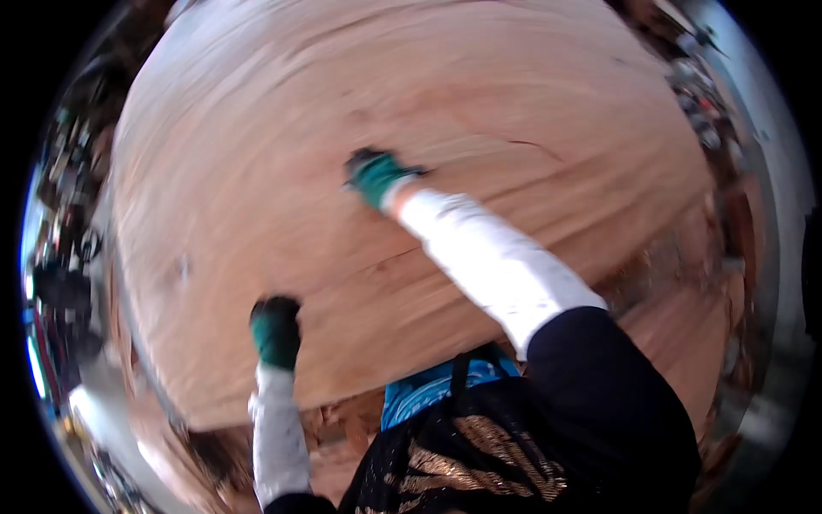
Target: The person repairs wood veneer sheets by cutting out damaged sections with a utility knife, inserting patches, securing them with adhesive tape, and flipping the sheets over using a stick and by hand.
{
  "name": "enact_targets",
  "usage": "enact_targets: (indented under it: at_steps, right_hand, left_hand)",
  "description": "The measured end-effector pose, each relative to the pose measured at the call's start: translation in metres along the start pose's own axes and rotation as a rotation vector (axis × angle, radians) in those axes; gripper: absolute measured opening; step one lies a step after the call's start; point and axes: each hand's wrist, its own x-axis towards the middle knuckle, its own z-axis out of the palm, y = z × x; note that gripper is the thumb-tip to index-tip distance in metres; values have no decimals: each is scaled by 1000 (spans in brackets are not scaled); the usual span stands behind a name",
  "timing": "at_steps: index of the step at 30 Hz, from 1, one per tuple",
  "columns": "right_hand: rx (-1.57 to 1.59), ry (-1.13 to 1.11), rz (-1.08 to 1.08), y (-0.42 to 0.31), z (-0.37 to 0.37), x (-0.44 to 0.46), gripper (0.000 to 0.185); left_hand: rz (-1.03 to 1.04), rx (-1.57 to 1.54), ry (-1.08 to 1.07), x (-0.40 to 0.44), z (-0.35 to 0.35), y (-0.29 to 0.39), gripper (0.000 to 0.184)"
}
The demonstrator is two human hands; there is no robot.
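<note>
A broad, pale reddish-brown sheet of wood veneer (479,223) fills most of the view, with wavy grain and a thin dark crack right of the middle. My right hand (381,176), in a green glove with dark fingers, reaches to the middle of the sheet and rests on it. Its thumb sticks out apart from the fingers, and nothing shows in it. Nearer the sheet's front left edge is my left hand (276,332), gloved the same way and at the veneer's surface. Motion blur hides how its fingers are bent.
Broken wood pieces (342,428) lie below the front edge of the sheet. More reddish sheet material (676,343) sits at the lower right. Blurred clutter (73,257) lines the far left, and a pale floor strip (771,171) runs along the right.
</note>
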Motion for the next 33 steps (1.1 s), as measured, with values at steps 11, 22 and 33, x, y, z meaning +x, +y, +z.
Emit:
enact_targets:
  at_steps: [11, 22, 33]
  right_hand:
    - [399, 546, -523, 123, -54, -240, 42]
    - [999, 48, 751, 417, 66, -704, 30]
    - [2009, 264, 423, 288, -32, -513, 44]
  left_hand:
    - [-137, 290, 3, 54, 17, 50, 33]
    - [-717, -1037, 114, -15, 59, 293, 27]
    - [-143, -1948, -313, 251, 85, 494, 45]
